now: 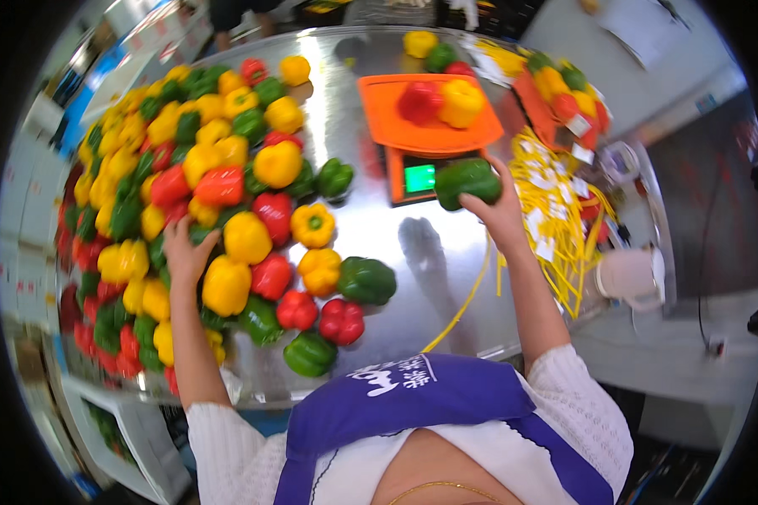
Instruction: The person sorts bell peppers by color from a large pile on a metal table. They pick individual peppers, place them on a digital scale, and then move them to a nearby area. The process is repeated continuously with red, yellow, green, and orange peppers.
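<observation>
My right hand (503,212) is closed around a dark green bell pepper (465,185), holding it just in front of the orange kitchen scale (375,114) and next to its lit green display. On the scale's tray lie a red bell pepper (419,103) and a yellow bell pepper (461,104). Over on the left, my left hand (188,255) reaches into the big heap of red, yellow and green peppers (206,160). Its thumb and fingers are apart, close to a red pepper (170,185); the fingertips are partly lost among the peppers.
Yellow straps with white tags (547,219) cover the table's right side, beside a filled orange bag of peppers (564,105). A pale plastic jug (632,278) stands on the right. Several loose peppers lie around the heap's edge on the shiny metal table (396,311).
</observation>
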Motion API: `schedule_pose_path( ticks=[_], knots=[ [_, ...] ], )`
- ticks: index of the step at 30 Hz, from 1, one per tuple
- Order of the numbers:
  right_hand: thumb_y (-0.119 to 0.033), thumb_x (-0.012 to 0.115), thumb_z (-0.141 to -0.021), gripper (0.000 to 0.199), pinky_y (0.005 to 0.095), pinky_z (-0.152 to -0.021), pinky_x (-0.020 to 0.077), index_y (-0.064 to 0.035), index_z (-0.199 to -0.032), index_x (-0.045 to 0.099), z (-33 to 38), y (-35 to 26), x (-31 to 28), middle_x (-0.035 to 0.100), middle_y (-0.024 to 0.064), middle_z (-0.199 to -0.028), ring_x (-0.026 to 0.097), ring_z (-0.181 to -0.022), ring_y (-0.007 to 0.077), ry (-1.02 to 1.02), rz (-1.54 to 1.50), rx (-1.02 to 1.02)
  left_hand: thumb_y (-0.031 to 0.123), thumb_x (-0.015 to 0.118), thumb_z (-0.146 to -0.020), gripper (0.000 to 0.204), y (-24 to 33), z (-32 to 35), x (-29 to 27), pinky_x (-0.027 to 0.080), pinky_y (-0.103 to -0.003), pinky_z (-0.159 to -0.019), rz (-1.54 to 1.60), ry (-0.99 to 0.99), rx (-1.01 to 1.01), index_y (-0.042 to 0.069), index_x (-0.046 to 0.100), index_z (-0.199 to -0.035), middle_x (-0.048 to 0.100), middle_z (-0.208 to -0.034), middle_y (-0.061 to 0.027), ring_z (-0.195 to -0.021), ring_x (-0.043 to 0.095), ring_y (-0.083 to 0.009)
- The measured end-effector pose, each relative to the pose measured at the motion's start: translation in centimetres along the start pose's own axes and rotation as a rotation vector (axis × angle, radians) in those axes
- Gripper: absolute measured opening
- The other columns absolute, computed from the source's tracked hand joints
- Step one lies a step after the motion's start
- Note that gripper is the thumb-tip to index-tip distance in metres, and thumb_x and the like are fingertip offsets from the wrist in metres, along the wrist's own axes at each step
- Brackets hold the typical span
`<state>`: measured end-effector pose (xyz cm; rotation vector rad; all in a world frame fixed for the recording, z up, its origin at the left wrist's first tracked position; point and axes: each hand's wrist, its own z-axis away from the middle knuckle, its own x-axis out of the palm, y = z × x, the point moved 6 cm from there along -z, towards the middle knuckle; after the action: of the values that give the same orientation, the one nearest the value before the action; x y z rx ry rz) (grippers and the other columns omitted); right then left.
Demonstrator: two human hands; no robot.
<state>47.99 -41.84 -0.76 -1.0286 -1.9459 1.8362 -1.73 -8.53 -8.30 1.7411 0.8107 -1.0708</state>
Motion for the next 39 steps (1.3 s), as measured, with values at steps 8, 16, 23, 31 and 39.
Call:
schedule_pose_path(
  ticks=[8,16,23,31,39],
  knots=[
    [-0.026,0.090,-0.071,0.089,0.0405,-0.103,0.0480,-0.0065,-0.144,0.043,-8.7,0.3,-2.1,0.056,0.0204,-0.132,0.059,-0.121,0.0327,0.249,0.474,-0.168,0.037,0.083,-0.078,0.055,2.2,-0.7,0.3,0.043,-0.050,-0.104,-0.008,0.031,0.046,0.010,0.062,-0.121,0.051,-0.134,-0.0193,-0.120,0.053,-0.0426],
    [-0.033,0.088,-0.073,0.101,0.0461,-0.109,0.0430,-0.0037,-0.153,0.034,-10.3,1.8,0.5,0.045,0.0244,-0.145,0.048,-0.132,0.0407,0.245,0.633,-0.260,0.038,0.083,-0.078,0.055,1.5,-0.3,0.3,0.044,-0.050,-0.102,-0.004,0.038,0.048,0.011,0.062,-0.121,0.050,-0.133,-0.0187,-0.119,0.053,-0.0422],
    [-0.021,0.083,-0.083,0.090,0.0384,-0.093,0.0546,-0.0068,-0.156,0.032,-2.4,5.8,-6.7,0.050,0.0195,-0.141,0.061,-0.111,0.0253,0.242,0.304,-0.055,0.041,0.083,-0.077,0.058,0.7,-0.6,0.7,0.044,-0.051,-0.102,-0.039,0.041,0.059,0.011,0.062,-0.122,0.051,-0.132,-0.0182,-0.119,0.054,-0.0421],
    [-0.014,0.076,-0.088,0.069,0.0312,-0.082,0.0541,-0.0052,-0.148,0.043,6.7,10.1,-10.4,0.061,0.0142,-0.122,0.062,-0.091,0.0171,0.289,0.297,0.128,0.046,0.082,-0.076,0.061,0.8,-0.9,0.6,0.046,-0.051,-0.101,-0.070,0.036,0.044,0.012,0.063,-0.123,0.051,-0.134,-0.0211,-0.118,0.056,-0.0443],
    [-0.015,0.075,-0.087,0.060,0.0330,-0.079,0.0559,-0.0052,-0.141,0.051,9.0,10.7,-5.5,0.065,0.0137,-0.116,0.068,-0.088,0.0186,0.116,0.269,0.172,0.047,0.083,-0.075,0.064,1.3,-0.8,0.7,0.045,-0.051,-0.103,-0.029,0.025,0.038,0.011,0.063,-0.124,0.051,-0.135,-0.0215,-0.120,0.054,-0.0444]
  ],
)
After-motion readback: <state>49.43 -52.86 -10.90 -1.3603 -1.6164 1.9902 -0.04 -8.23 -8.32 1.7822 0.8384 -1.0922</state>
